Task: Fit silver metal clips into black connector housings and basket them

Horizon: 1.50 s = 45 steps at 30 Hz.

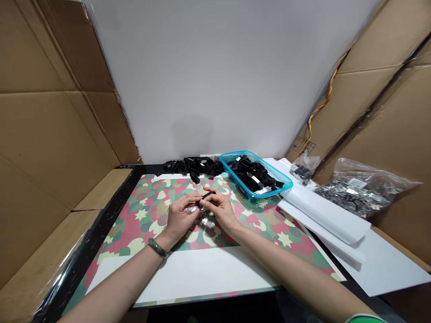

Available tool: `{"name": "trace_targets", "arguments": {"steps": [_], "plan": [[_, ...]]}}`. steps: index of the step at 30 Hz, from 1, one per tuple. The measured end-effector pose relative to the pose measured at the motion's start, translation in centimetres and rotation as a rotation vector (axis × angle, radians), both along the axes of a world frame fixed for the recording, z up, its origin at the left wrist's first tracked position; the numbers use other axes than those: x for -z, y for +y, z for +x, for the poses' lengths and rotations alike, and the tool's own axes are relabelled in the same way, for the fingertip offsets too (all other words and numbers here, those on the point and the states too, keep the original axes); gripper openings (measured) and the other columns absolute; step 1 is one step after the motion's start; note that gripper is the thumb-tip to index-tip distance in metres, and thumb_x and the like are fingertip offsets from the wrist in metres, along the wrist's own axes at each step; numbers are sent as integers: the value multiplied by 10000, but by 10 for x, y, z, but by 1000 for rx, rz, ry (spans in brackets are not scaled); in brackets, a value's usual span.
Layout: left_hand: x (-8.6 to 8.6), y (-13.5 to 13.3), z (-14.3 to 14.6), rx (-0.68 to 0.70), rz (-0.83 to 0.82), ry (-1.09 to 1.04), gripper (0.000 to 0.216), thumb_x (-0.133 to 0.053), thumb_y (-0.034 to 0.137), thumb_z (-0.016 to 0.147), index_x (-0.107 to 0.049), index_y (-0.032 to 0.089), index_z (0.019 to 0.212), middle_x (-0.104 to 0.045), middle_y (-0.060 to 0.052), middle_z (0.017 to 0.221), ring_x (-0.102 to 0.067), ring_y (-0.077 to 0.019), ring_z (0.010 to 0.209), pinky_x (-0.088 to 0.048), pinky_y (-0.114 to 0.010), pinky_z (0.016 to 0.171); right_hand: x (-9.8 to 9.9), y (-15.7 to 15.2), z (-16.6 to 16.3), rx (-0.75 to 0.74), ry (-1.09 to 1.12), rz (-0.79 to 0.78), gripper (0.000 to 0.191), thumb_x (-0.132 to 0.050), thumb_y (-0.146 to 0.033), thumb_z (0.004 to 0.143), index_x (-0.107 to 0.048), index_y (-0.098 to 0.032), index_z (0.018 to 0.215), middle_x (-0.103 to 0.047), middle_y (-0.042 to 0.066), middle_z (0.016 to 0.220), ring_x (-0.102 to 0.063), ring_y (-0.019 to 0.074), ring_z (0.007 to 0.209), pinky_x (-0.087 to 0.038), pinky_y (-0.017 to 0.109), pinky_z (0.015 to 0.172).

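Since the black piece (208, 194) is small, L hand (182, 214) & R hand (221, 208) both pinch it, over shiny bits (206, 219) on the patterned sheet (133, 233); blue basket (286, 187) of black parts (251, 172) sits near, prob. for easy reach.

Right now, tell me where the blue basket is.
In the head view, the blue basket sits right of centre, past the right hand, with the loose black pieces left of it.
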<state>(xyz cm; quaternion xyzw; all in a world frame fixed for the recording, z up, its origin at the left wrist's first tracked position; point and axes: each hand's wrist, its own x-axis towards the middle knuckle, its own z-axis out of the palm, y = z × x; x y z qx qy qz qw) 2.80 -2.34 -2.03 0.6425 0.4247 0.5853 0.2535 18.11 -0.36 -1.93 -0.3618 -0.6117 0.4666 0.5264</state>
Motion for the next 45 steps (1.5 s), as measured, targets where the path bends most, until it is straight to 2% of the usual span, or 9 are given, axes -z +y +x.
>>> {"name": "trace_targets", "arguments": {"steps": [7, 13, 23, 29, 33, 37, 39, 41, 45], "plan": [[4, -1, 3, 29, -69, -75, 152, -721, 219, 739, -759, 202, 885, -755, -77, 960, -715, -224, 898, -608, -361, 808, 4, -5, -5, 101, -19, 94, 251, -699, -456, 820, -701, -222, 727, -603, 103, 1185, -478, 271, 1273, -379, 392, 1049], [6, -1, 3, 15, -78, -72, 164, -723, 230, 744, -761, 197, 900, -757, -76, 963, -724, -218, 863, -617, -360, 790, 3, -4, -3, 59, -37, 65, 258, -699, -476, 812, -691, -228, 742, -591, 94, 1250, -466, 280, 1297, -382, 406, 1053], [4, -3, 6, -23, -63, -94, 161, -741, 225, 729, -777, 196, 883, -763, -81, 929, -728, -209, 798, -617, -327, 713, 2, -6, -5, 53, 18, 11, 248, -721, -454, 787, -676, -230, 690, -663, 100, 1102, -471, 297, 1289, -402, 424, 1024], [1, -3, 4, 182, -310, -320, 336, -807, 327, 690, -777, 180, 991, -767, -108, 1021, -723, -248, 913, -596, -353, 807, 3, -3, -2, 98, -18, 93, 208, -706, -415, 808, -681, -232, 713, -655, 96, 1078, -463, 291, 1295, -392, 412, 1034], [-1, -1, 4, 196, -496, -442, 383, -837, 370, 659, -784, 165, 979, -783, -108, 935, -729, -235, 822, -587, -343, 765, 1, -4, 1, 116, -89, 149, 197, -677, -402, 838, -694, -233, 738, -627, 91, 1162, -477, 288, 1280, -389, 412, 1038], [-3, -1, 2, 212, -509, -473, 424, -865, 360, 620, -785, 173, 991, -777, -115, 1008, -726, -241, 883, -576, -337, 802, -6, -4, 7, 223, -119, 279, 207, -624, -373, 882, -667, -211, 760, -575, 100, 1277, -481, 280, 1268, -374, 420, 1049], [-5, -1, 0, 220, -510, -476, 437, -869, 357, 615, -782, 177, 1003, -769, -120, 1048, -724, -252, 924, -569, -354, 844, -8, -1, 12, 296, -87, 307, 168, -626, -374, 881, -645, -210, 854, -576, 104, 1264, -529, 266, 1196, -432, 393, 968], [-6, -1, -1, 223, -517, -480, 447, -875, 354, 607, -780, 179, 1007, -761, -124, 1075, -720, -270, 960, -559, -386, 890, -8, 5, 17, 286, -68, 242, 225, -650, -395, 864, -620, -220, 1001, -615, 89, 1157, -611, 223, 990, -488, 329, 797], [-5, 1, -3, 223, -528, -482, 460, -883, 348, 587, -779, 167, 997, -760, -137, 1071, -708, -308, 1010, -543, -439, 936, -6, 14, 21, 51, -109, 61, 331, -626, -459, 871, -643, -203, 1080, -590, -8, 702, -491, 117, 507, -385, 249, 500]]}}
